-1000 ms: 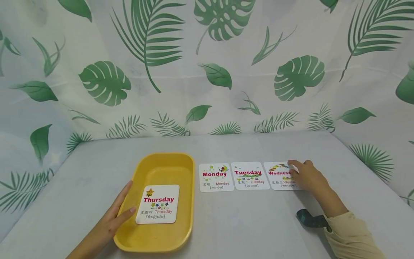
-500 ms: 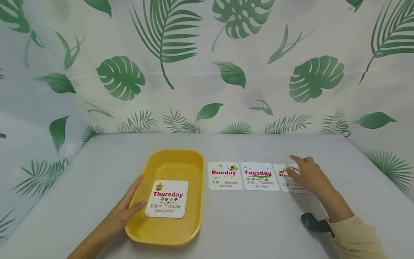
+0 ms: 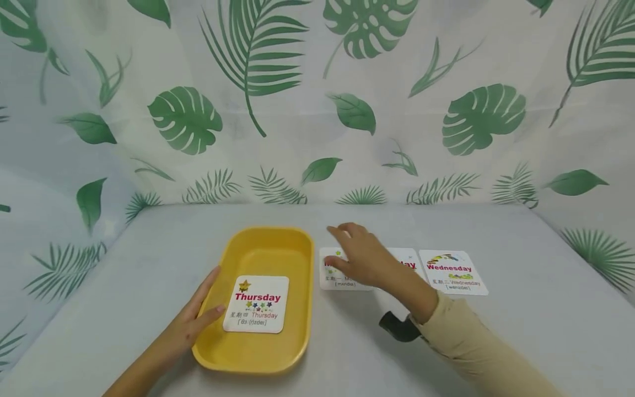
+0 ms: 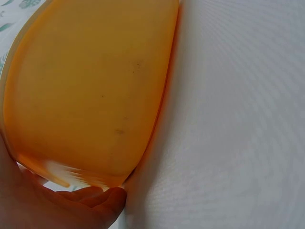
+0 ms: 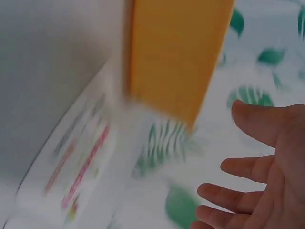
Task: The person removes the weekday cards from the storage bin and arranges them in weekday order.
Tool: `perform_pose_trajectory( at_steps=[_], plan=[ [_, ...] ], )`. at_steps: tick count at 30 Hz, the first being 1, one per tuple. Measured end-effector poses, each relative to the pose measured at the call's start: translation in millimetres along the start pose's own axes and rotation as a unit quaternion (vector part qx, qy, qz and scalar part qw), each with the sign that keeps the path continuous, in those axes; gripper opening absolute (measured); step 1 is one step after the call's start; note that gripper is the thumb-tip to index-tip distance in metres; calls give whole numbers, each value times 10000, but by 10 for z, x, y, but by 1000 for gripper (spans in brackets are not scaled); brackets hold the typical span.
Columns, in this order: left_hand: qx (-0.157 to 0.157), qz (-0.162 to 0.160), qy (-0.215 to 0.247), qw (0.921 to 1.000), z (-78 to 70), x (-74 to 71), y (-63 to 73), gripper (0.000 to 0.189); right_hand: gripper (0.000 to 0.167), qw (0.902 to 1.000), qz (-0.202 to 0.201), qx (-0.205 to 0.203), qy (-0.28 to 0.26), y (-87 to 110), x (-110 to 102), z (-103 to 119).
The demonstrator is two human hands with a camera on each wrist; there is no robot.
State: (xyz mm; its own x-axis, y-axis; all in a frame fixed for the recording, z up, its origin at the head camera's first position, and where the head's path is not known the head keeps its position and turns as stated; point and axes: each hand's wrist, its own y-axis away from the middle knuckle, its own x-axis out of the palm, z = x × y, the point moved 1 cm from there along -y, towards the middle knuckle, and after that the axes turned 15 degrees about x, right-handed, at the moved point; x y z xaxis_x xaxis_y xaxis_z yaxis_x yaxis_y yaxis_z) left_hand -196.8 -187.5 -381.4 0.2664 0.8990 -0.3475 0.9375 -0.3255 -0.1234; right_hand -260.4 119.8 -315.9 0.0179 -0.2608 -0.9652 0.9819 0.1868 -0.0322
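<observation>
My left hand (image 3: pixel 186 325) holds the left rim of a yellow plastic tray (image 3: pixel 258 355), thumb over the inside and fingers along the outer wall. The left wrist view shows the fingertips at the tray wall (image 4: pixel 95 95). Inside the tray lies a white Thursday card (image 3: pixel 256 305). My right hand (image 3: pixel 364 259) is in the air with fingers spread and nothing in them. In the head view it covers parts of the Monday card (image 3: pixel 332 279) and the Tuesday card (image 3: pixel 410 258). The Wednesday card (image 3: pixel 452 271) lies fully visible at the row's right end.
The three day cards form a row on the pale tabletop (image 3: pixel 337 336), right of the tray. A leaf-printed cloth (image 3: pixel 297 66) stands behind and at the sides. A dark wrist device (image 3: pixel 399 328) hangs below my right sleeve (image 3: pixel 461 336).
My right hand has left the Wednesday card and swung left over Monday and Tuesday. The head view has turned slightly. My left hand keeps its hold on the tray.
</observation>
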Motion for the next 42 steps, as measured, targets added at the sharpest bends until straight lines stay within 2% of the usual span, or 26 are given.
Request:
perform_pose_trajectory(
  at_steps=[5, 9, 11, 15, 24, 28, 31, 34, 38, 42],
  plan=[
    [-40, -22, 77, 10000, 31, 23, 31, 70, 65, 9950, 523, -532, 663, -38, 242, 575],
    [-144, -5, 128, 9998, 28, 52, 43, 70, 75, 9842, 955, -598, 1364, -37, 472, 818],
    [-236, 11, 129, 9996, 23, 57, 51, 69, 83, 9780, 1140, -508, 1673, -27, 554, 883],
    [-271, 23, 188, 9995, 7, 58, 65, 68, 92, 9695, 1244, -384, 2075, -16, 629, 947],
    [-401, 40, 309, 9987, 4, 32, 42, 69, 89, 9733, 1074, -377, 1991, -34, 640, 960],
    [-403, 75, 313, 9987, -2, 23, 32, 69, 91, 9817, 853, -417, 1652, -54, 633, 945],
    [-324, 85, 288, 9990, -15, 17, 29, 68, 93, 9915, 679, -383, 1046, -73, 613, 930],
    [-149, 50, 286, 9995, -21, 23, 35, 68, 93, 9972, 575, -307, 357, -78, 601, 908],
    [117, -29, 250, 9996, -27, 36, 37, 67, 86, 9963, 516, -354, -585, -73, 579, 854],
    [161, -88, 217, 9996, -19, 35, 43, 67, 80, 9863, 466, -660, -1440, -72, 548, 788]
  ],
)
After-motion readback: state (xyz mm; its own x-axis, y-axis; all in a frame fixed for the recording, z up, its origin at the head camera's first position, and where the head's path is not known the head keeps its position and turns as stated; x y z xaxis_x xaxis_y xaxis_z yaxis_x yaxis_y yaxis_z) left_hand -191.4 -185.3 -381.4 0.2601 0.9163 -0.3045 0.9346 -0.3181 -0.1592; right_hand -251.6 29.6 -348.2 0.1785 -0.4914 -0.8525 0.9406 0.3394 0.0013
